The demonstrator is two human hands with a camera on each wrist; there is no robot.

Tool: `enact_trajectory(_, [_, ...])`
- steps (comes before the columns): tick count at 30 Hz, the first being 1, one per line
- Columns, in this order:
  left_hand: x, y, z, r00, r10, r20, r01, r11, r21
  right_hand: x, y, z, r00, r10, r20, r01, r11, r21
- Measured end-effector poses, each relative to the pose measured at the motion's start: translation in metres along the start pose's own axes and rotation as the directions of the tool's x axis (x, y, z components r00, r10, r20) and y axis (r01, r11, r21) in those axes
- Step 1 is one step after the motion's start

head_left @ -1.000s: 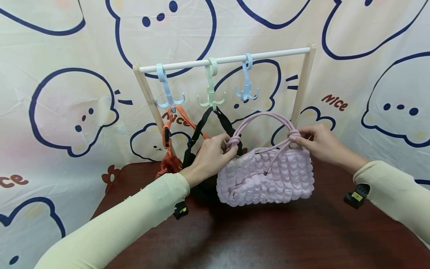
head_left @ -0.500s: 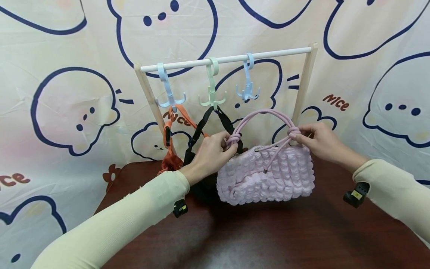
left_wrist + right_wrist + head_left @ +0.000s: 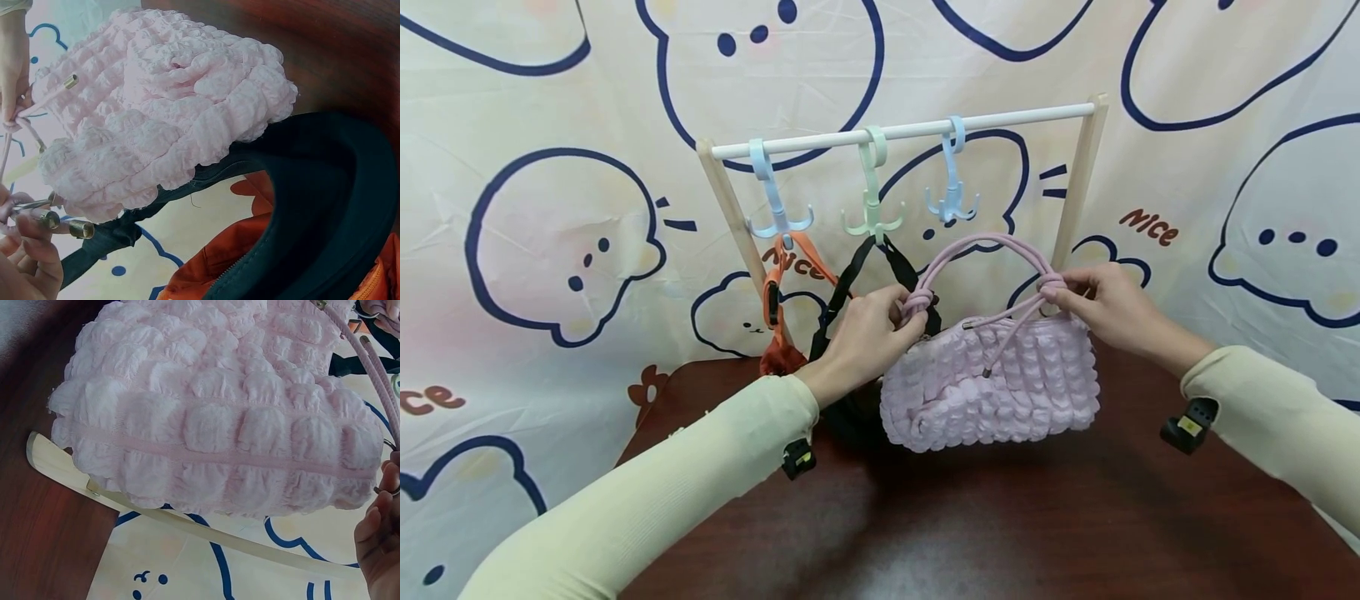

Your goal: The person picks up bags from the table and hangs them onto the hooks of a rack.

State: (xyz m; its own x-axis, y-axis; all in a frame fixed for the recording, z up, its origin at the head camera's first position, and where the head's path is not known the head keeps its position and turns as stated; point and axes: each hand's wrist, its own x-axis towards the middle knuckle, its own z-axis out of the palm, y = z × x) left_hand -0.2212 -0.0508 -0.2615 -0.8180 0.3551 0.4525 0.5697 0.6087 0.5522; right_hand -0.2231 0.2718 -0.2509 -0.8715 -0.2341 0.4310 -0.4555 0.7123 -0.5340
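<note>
A puffy pink handbag [image 3: 992,383] hangs from both hands above the table, its corded handle [image 3: 981,242] arched upward. At the handle's left knot, my left hand [image 3: 868,329] pinches the cord; the left wrist view shows metal-tipped cord ends [image 3: 81,229] by those fingers. My right hand [image 3: 1105,304] pinches the knot on the other side. Behind the handle, a blue hook [image 3: 952,196] hangs on the rack's right part with nothing on it. A black bag [image 3: 337,187] hangs by its strap from the green hook [image 3: 872,208], partly hidden by my left arm.
A white rod [image 3: 917,132] on wooden posts carries the hooks. The left blue hook [image 3: 778,217] holds an orange bag [image 3: 781,354]. The dark brown table [image 3: 1000,517] lies below, and a patterned cloth [image 3: 550,250] hangs behind the rack.
Both hands have lifted the handbag slightly, and its handle rises a little nearer to the right blue hook. The grip on both knots stays the same.
</note>
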Motion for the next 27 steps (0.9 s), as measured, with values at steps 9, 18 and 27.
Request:
enact_trajectory(9, [0.002,0.001,-0.005,1.0,0.006,-0.007,-0.006,1.0,0.015,0.002,-0.004,-0.001,1.0,0.014,-0.005,-0.014,1.0,-0.007])
enact_trajectory(18, [0.002,0.0,-0.008,0.998,0.046,-0.052,-0.046,0.999,-0.001,0.005,-0.009,-0.001,0.999,0.005,-0.033,-0.006,0.999,-0.031])
enact_trajectory(27, [0.003,-0.001,-0.012,0.991,0.086,-0.098,-0.087,0.996,0.0,0.011,-0.013,0.001,0.997,-0.054,-0.06,0.051,0.998,-0.037])
